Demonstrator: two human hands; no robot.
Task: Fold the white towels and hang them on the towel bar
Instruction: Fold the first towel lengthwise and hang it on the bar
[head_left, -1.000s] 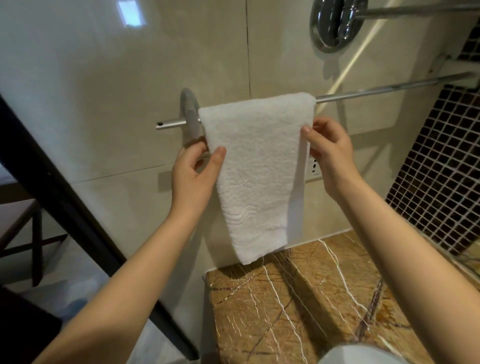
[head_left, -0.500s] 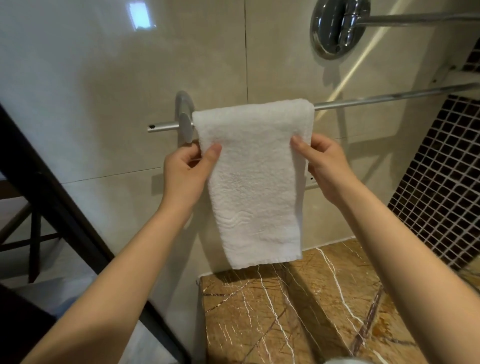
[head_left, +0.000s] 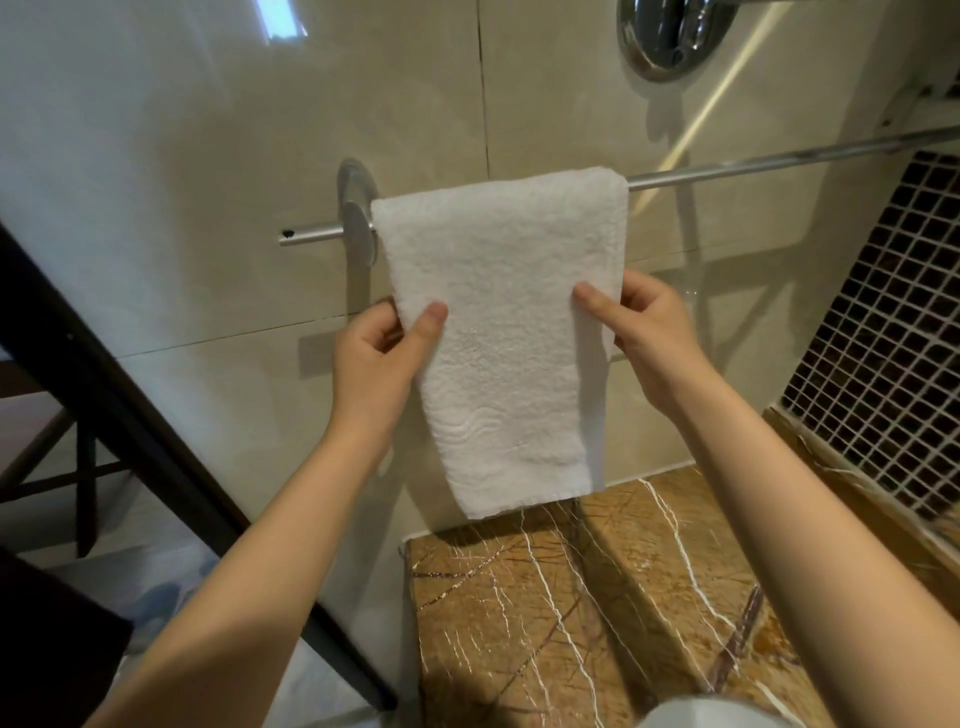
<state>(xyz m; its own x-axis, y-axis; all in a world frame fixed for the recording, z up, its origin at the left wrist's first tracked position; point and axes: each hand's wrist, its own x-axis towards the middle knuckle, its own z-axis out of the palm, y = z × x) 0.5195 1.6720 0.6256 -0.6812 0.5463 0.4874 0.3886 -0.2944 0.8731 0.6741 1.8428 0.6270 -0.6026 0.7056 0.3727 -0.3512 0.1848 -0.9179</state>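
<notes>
A folded white towel (head_left: 501, 332) hangs over the chrome towel bar (head_left: 779, 158) near the bar's left wall mount (head_left: 356, 208). My left hand (head_left: 382, 358) pinches the towel's left edge about halfway down, thumb on the front face and fingers behind. My right hand (head_left: 644, 332) pinches the right edge at the same height, thumb on the front. The towel's lower hem hangs just above the marble counter. Its back layer is hidden.
A brown marble counter (head_left: 597, 613) with white veins lies below the towel. A dark mosaic tile wall (head_left: 893, 332) stands on the right. A second chrome mount (head_left: 670, 36) sits high on the beige wall. A dark frame (head_left: 104, 395) slants at left.
Both hands have slid down the towel's side edges, from near the bar to about mid-height. The towel hangs straighter.
</notes>
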